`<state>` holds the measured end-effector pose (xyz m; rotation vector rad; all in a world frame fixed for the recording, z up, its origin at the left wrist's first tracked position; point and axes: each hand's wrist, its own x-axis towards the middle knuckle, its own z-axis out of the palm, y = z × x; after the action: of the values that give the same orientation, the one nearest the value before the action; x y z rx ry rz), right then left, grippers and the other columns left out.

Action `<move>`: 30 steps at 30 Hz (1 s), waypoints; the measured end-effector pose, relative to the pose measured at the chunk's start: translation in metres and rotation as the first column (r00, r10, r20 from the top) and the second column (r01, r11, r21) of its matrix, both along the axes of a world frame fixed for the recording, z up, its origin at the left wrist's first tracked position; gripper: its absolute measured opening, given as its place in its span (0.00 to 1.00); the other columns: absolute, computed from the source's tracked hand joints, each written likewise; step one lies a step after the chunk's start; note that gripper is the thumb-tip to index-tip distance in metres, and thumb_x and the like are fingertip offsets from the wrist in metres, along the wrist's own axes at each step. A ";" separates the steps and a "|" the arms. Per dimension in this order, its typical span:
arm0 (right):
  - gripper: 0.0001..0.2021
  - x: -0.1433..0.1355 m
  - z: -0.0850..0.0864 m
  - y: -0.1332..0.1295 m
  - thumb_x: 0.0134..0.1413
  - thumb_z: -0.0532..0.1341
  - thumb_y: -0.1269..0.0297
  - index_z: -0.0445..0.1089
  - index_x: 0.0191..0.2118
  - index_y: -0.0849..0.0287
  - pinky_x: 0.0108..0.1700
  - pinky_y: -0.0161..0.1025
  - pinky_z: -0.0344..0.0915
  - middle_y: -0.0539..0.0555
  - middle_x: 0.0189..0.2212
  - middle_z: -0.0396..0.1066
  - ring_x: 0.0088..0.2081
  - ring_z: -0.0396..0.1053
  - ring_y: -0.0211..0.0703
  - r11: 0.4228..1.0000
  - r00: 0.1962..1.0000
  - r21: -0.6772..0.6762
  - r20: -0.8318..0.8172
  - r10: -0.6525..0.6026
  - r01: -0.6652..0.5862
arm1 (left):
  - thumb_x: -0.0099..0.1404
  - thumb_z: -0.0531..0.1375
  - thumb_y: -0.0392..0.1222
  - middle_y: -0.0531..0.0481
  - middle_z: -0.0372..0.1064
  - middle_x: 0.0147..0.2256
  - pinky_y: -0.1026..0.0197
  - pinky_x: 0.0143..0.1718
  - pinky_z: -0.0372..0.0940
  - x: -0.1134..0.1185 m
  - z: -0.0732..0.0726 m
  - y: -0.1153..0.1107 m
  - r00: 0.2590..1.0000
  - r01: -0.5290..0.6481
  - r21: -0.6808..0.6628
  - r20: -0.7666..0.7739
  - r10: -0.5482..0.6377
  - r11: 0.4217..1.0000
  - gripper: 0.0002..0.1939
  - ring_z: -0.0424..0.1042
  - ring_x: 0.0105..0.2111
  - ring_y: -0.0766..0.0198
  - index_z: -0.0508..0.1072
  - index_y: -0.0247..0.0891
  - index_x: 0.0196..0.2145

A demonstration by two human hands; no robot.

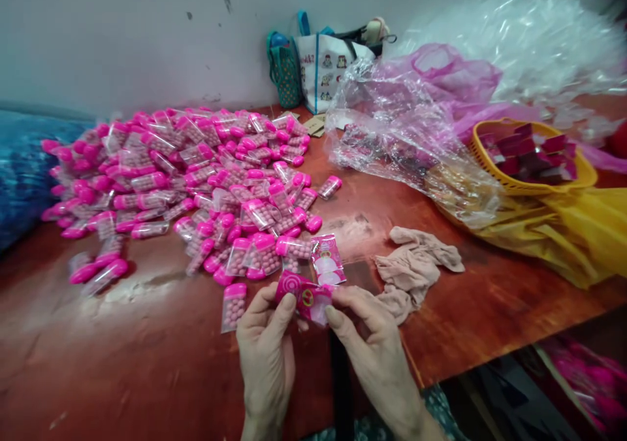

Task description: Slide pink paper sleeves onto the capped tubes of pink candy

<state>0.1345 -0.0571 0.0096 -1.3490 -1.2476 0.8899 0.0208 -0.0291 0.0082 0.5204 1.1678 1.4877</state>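
Observation:
Between my two hands is a small printed pink packet (307, 298) with a clear part at its lower right. My left hand (268, 343) pinches its left end between thumb and fingers. At the right end, the thumb and fingers of my right hand (375, 343) are closed on it. Just beyond lies a similar flat pink packet (328, 260) on the table. A clear container of pink balls with a pink cap (234, 307) lies beside my left hand. Behind it spreads a large heap of such containers (196, 173).
A crumpled beige cloth (416, 264) lies right of my hands on the red-brown table (161, 356). Farther right are a yellow basket (529, 189) of dark red pieces, yellow plastic (548, 232) and clear plastic bags (401, 127). A white bag (328, 68) stands by the wall; blue sacking (29, 173) is left.

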 end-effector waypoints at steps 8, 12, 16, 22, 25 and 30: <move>0.09 0.005 -0.002 0.001 0.59 0.56 0.66 0.71 0.30 0.58 0.32 0.34 0.61 0.48 0.25 0.67 0.29 0.64 0.38 0.997 0.989 -0.032 -0.136 0.064 -0.069 | 0.46 0.69 0.37 0.51 0.75 0.26 0.69 0.26 0.68 0.002 -0.005 0.002 0.955 0.178 -0.089 0.255 -0.150 0.980 0.08 0.71 0.23 0.69 0.77 0.34 0.27; 0.11 0.003 -0.003 0.000 0.60 0.53 0.66 0.69 0.28 0.58 0.31 0.34 0.61 0.49 0.24 0.65 0.28 0.63 0.39 0.997 0.995 -0.017 -0.076 0.072 -0.073 | 0.48 0.68 0.42 0.51 0.75 0.25 0.67 0.28 0.67 0.000 -0.004 0.003 0.953 0.216 -0.055 0.231 -0.198 0.975 0.08 0.71 0.24 0.68 0.78 0.35 0.26; 0.10 0.003 -0.008 0.000 0.59 0.54 0.67 0.72 0.33 0.56 0.32 0.34 0.63 0.50 0.25 0.69 0.31 0.68 0.42 0.996 0.995 0.011 0.043 0.093 -0.093 | 0.48 0.69 0.40 0.46 0.75 0.25 0.64 0.27 0.66 -0.009 0.001 0.005 0.951 0.280 -0.034 0.150 -0.272 0.959 0.09 0.71 0.26 0.62 0.79 0.32 0.26; 0.09 -0.002 -0.011 0.006 0.57 0.56 0.66 0.75 0.35 0.55 0.29 0.35 0.67 0.51 0.25 0.74 0.29 0.72 0.43 0.991 0.990 0.032 0.061 0.127 -0.130 | 0.55 0.63 0.39 0.44 0.75 0.26 0.61 0.30 0.65 -0.020 0.004 0.011 0.940 0.331 -0.059 0.107 -0.324 0.942 0.09 0.72 0.27 0.59 0.79 0.31 0.31; 0.08 -0.007 -0.009 0.008 0.55 0.58 0.66 0.75 0.34 0.57 0.30 0.36 0.69 0.52 0.26 0.76 0.28 0.73 0.43 0.992 0.992 -0.007 0.011 0.124 -0.124 | 0.56 0.62 0.40 0.44 0.75 0.26 0.61 0.30 0.65 -0.022 0.003 0.010 0.926 0.364 -0.054 0.126 -0.355 0.930 0.10 0.73 0.27 0.59 0.79 0.32 0.33; 0.07 -0.006 -0.003 0.012 0.52 0.58 0.67 0.74 0.32 0.61 0.30 0.36 0.69 0.52 0.25 0.75 0.27 0.72 0.43 0.982 0.989 -0.120 -0.049 0.142 -0.147 | 0.60 0.59 0.37 0.44 0.76 0.31 0.62 0.33 0.64 -0.025 0.002 0.007 0.904 0.418 -0.023 0.111 -0.413 0.908 0.10 0.73 0.31 0.59 0.78 0.33 0.37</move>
<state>0.1282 -0.0450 0.0068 -1.3425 -1.2901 1.1061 -0.0043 -0.0220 0.0106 0.6104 0.9357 1.1020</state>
